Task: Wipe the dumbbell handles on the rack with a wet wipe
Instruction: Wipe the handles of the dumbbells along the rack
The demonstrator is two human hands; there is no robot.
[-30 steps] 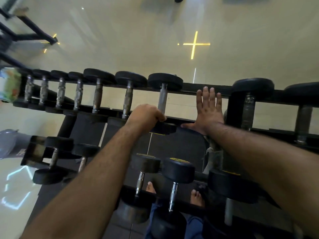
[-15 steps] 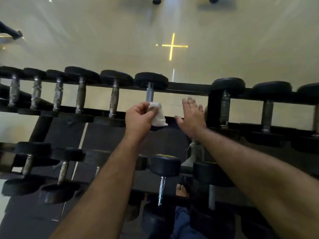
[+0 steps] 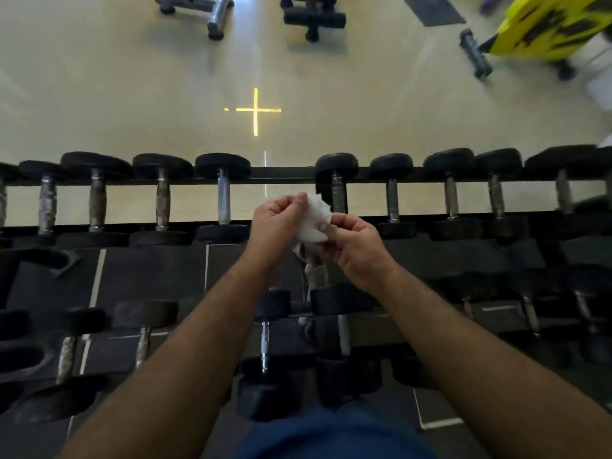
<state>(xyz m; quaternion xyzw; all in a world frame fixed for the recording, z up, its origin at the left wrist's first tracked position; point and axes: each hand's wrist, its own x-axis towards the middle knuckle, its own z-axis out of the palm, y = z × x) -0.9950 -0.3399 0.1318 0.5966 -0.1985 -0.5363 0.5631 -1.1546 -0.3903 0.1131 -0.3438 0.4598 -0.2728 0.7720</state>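
1. both hands have come off the rack since a moment ago: the right hand, which was spread flat by the top rail, now meets the left hand over the gap in the top row, and the wet wipe sits between them instead of in the left hand alone.
2. far left, the top row of the rack carries a run of dumbbells; their handles look dull and mottled, and the dumbbell handle nearest the hands is smoother and brighter.
3. the left hand has its fingers curled, thumb and fingertips pinching the upper edge of the crumpled white wipe.
4. the wipe is held in the air just above the front rail, touching no handle.
5. the right hand pinches the wipe's lower right side, fingers bent around it.
6. just right of the hands stands another dumbbell handle, then more dumbbells along the row.
7. beyond the rack, a yellow cross glows on the pale floor, with a yellow machine at top right.
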